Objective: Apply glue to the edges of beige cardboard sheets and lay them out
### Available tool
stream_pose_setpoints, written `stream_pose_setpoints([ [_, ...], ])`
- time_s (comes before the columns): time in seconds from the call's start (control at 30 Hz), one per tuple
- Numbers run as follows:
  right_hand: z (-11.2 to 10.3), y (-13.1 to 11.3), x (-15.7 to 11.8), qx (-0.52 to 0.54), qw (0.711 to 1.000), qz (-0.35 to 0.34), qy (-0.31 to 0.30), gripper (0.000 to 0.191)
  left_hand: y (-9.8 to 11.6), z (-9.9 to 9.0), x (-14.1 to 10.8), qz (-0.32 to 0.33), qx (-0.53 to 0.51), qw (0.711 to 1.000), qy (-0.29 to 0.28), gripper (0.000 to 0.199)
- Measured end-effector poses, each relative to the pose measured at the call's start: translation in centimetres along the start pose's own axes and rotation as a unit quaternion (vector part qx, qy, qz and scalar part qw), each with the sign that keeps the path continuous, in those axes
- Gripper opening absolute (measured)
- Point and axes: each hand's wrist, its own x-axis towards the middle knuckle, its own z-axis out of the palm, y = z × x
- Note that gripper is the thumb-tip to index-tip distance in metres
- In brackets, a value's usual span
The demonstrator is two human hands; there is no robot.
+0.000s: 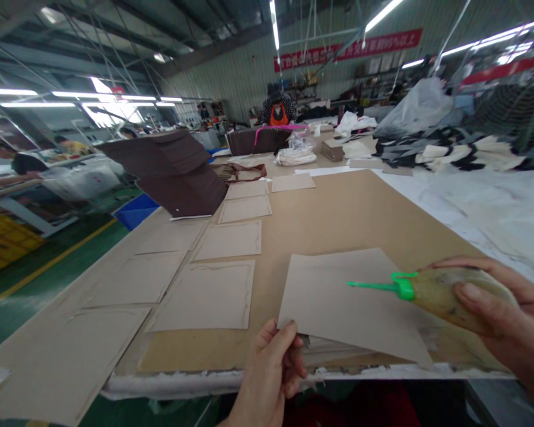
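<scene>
Between thumb and fingers, my left hand (273, 362) pinches the near left corner of a grey cardboard sheet (338, 296). That sheet is tilted, its near edge lifted over a stack of similar sheets (333, 347) at the table's front. My right hand (502, 308) is wrapped round a yellowish squeeze bottle (449, 290) with a green nozzle (382, 287). The nozzle points left above the sheet; whether it touches cannot be told. To the left lie rows of cardboard pieces (209, 293), several with thin wet-looking lines along their edges.
Dark brown folded panels (173, 169) are piled at the table's far left, by a blue bin (136, 210). White sheeting (485, 207) covers the right side. Fabric scraps (463, 154) and plastic bags (416, 110) lie behind. A person (279, 110) is at the far end.
</scene>
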Motion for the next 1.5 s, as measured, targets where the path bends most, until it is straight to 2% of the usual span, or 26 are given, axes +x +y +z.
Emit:
stream_pose_setpoints([
  [0.1, 1.7, -0.4, 0.6, -0.020, 0.996, -0.005, -0.083, 0.061, -0.5, 0.8, -0.1, 0.018, 0.036, 0.999, -0.003, 0.040],
  [0.2, 3.8, -0.8, 1.2, -0.094, 0.977, -0.098, -0.161, 0.053, -0.8, 1.3, 0.1, 0.029, 0.045, 0.998, 0.023, 0.037],
  [0.3, 5.9, -1.7, 1.3, -0.150, 0.934, -0.205, -0.250, 0.043, -0.8, 1.5, 0.2, 0.023, 0.039, 0.998, 0.037, 0.036],
  [0.4, 7.8, -3.0, 1.1, -0.165, 0.887, -0.279, -0.330, 0.034, -0.9, 1.4, 0.3, 0.008, 0.035, 0.999, 0.032, 0.035],
  [0.57, 9.6, -4.6, 1.1, -0.222, 0.806, -0.340, -0.430, 0.020, -1.1, 1.5, 0.6, 0.003, 0.047, 0.998, 0.039, 0.033],
  [0.7, 10.4, -5.4, 1.4, -0.253, 0.770, -0.373, -0.452, 0.016, -1.1, 1.7, 0.5, 0.007, 0.056, 0.997, 0.054, 0.030],
  [0.83, 10.9, -6.3, 1.6, -0.247, 0.738, -0.374, -0.505, 0.011, -0.9, 1.7, 0.3, 0.003, 0.052, 0.997, 0.048, 0.029],
  [0.9, 11.1, -6.6, 1.7, -0.258, 0.727, -0.376, -0.513, 0.009, -1.0, 1.6, 0.3, 0.007, 0.050, 0.998, 0.042, 0.030],
  [1.0, 11.4, -6.9, 1.9, -0.286, 0.722, -0.382, -0.501, 0.012, -1.1, 1.5, 0.3, 0.011, 0.045, 0.998, 0.038, 0.029],
  [1.17, 11.9, -7.1, 2.2, -0.282, 0.710, -0.385, -0.518, 0.019, -1.2, 1.5, 0.5, 0.013, 0.053, 0.998, 0.033, 0.028],
  [1.3, 12.3, -7.2, 2.1, -0.295, 0.717, -0.391, -0.496, 0.019, -1.3, 1.5, 0.6, 0.007, 0.054, 0.997, 0.045, 0.030],
  [1.43, 12.5, -7.2, 2.2, -0.264, 0.721, -0.367, -0.525, 0.020, -1.2, 1.5, 0.5, 0.013, 0.053, 0.998, 0.026, 0.027],
  [1.5, 12.5, -7.1, 2.4, -0.274, 0.725, -0.366, -0.516, 0.020, -1.2, 1.5, 0.5, 0.013, 0.055, 0.998, 0.027, 0.027],
])
